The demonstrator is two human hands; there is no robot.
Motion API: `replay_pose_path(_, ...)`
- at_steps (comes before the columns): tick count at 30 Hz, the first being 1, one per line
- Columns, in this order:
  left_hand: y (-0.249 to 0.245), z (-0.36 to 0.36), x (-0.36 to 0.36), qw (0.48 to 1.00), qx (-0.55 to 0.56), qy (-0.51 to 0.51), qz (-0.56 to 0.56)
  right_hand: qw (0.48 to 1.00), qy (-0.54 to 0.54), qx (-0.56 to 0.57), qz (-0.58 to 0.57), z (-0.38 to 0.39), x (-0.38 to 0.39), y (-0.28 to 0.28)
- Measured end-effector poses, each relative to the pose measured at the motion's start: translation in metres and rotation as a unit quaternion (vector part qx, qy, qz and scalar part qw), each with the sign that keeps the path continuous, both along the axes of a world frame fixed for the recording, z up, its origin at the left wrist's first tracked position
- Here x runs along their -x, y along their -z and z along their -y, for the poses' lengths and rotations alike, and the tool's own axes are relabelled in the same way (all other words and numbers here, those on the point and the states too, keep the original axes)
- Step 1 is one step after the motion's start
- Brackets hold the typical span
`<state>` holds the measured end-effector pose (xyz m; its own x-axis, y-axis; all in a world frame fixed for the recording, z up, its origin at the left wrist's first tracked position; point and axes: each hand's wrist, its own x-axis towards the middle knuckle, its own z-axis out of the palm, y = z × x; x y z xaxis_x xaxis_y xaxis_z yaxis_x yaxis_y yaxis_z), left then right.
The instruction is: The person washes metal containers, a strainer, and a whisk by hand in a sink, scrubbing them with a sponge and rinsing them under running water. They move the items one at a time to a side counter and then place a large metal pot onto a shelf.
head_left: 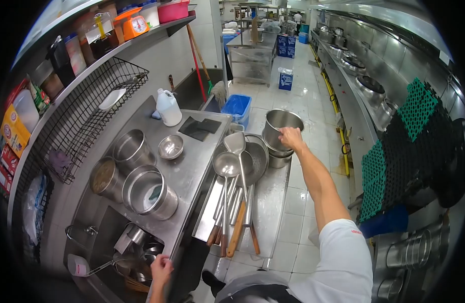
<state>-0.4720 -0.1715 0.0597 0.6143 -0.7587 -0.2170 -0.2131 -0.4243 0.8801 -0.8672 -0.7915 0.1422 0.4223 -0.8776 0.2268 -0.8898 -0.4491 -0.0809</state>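
My right hand [291, 138] reaches far forward, its fingers closed over the near rim of a deep steel pot [274, 132]. That pot is upright, above another steel pot [280, 160] at the end of a low steel table. Beside them lie a large perforated strainer [262, 164], a ladle [227, 164] and a wok spatula [235, 143], with several wooden-handled tools. My left hand [161, 270] is by the sink's right edge, fingers loosely bent, with nothing visible in it. Steel utensils [141, 252] fill the sink beside it.
Several steel pots [150, 194], a small bowl [171, 147] and a white jug [169, 108] stand on the left counter [192, 169]. A blue bin [236, 108] is on the floor ahead. Stoves [370, 90] line the right side; green-black mats [394, 156] hang there.
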Motion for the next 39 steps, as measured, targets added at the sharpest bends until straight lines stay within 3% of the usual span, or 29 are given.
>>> replay_pose_path(5, 0.006, -0.080, -0.019, 0.990, -0.009, -0.115, 0.087, 0.999, -0.018, 0.046, 0.003, 0.006, 0.003, 0.017)
replay_pose_path(8, 0.037, -0.136, -0.046, 0.951, -0.023, -0.061, 0.301, 0.998, -0.033, 0.057, -0.026, 0.020, -0.002, 0.020)
replay_pose_path(9, 0.038, -0.147, -0.045, 0.969, -0.039, -0.113, 0.218, 0.997, -0.033, 0.055, -0.043, 0.027, -0.006, 0.011)
replay_pose_path(14, 0.027, -0.195, -0.052, 0.970, -0.116, -0.128, 0.168, 0.996, -0.035, 0.074, -0.025, 0.033, -0.014, -0.003)
replay_pose_path(19, 0.030, -0.210, -0.076, 0.975, -0.087, -0.139, 0.152, 0.996, -0.021, 0.088, -0.025, 0.024, -0.007, 0.004)
replay_pose_path(23, 0.030, -0.216, -0.085, 0.975, -0.101, -0.168, 0.108, 0.973, -0.045, 0.176, 0.145, 0.004, -0.003, -0.012)
replay_pose_path(26, 0.028, -0.221, -0.099, 0.978, -0.106, -0.145, 0.106, 0.944, -0.059, 0.285, 0.157, -0.013, -0.009, -0.051)
replay_pose_path(30, 0.013, -0.214, -0.104, 0.973, -0.150, -0.114, 0.131, 0.937, -0.041, 0.317, 0.140, -0.022, -0.015, -0.069)
replay_pose_path(33, -0.005, -0.199, -0.103, 0.969, -0.169, -0.122, 0.134, 0.952, -0.033, 0.268, 0.145, -0.004, -0.015, -0.017)
replay_pose_path(36, 0.013, -0.205, -0.115, 0.968, -0.178, -0.112, 0.140, 0.982, -0.011, 0.183, 0.041, 0.005, -0.021, 0.058)
replay_pose_path(39, 0.023, -0.218, -0.122, 0.970, -0.173, -0.104, 0.133, 0.981, -0.025, 0.176, 0.076, 0.004, -0.031, 0.061)
